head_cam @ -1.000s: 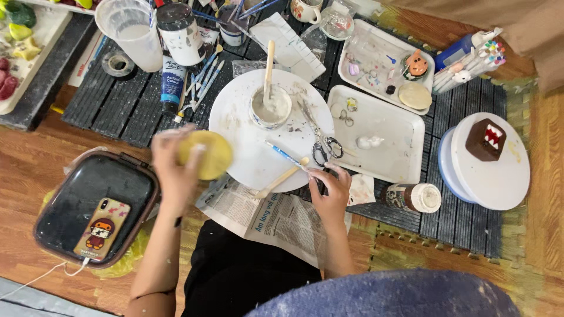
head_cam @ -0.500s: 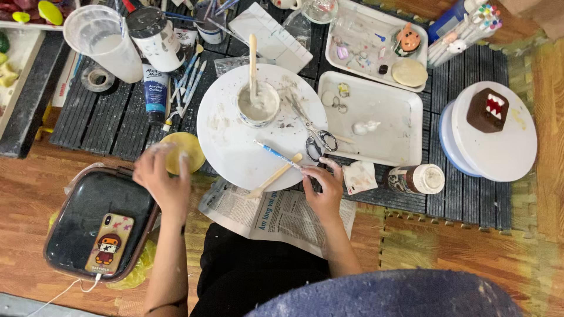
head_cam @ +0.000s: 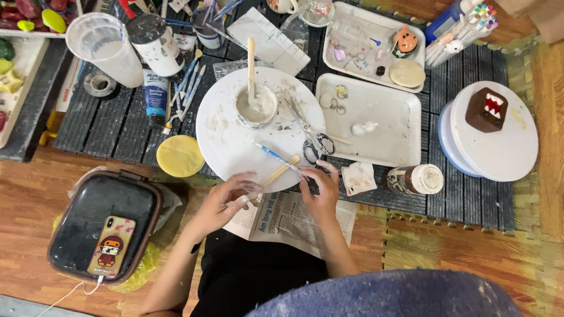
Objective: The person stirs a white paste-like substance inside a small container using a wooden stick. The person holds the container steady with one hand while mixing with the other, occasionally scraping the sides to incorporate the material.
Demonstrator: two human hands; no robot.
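While both hands meet at the near rim of the round white board [head_cam: 235,138], the head view shows a step of fine handwork between the fingers — the left hand [head_cam: 226,199] is loosely curled, its fingertips seeming to pinch something small and pale, though what exactly sits between them cannot be told; the right hand [head_cam: 320,191] is bent at the knuckles, fingertips resting at the board's edge just beside the wooden stick [head_cam: 281,172] and the scissors [head_cam: 311,138], and whether it grips anything cannot be told. The thin blue brush [head_cam: 273,156] lies on the board between the hands and the small cup of white paste [head_cam: 256,107]. By my judgement the next move calls for a light, steady pinch and a short reach to the stick or brush, without nudging the cup. Against the earlier frames, the yellow disc [head_cam: 180,155] — held up in the left hand a second ago — now lies flat on the dark slatted mat [head_cam: 117,132] beside the board, and the left hand has come across to join the right over the newspaper [head_cam: 294,220].
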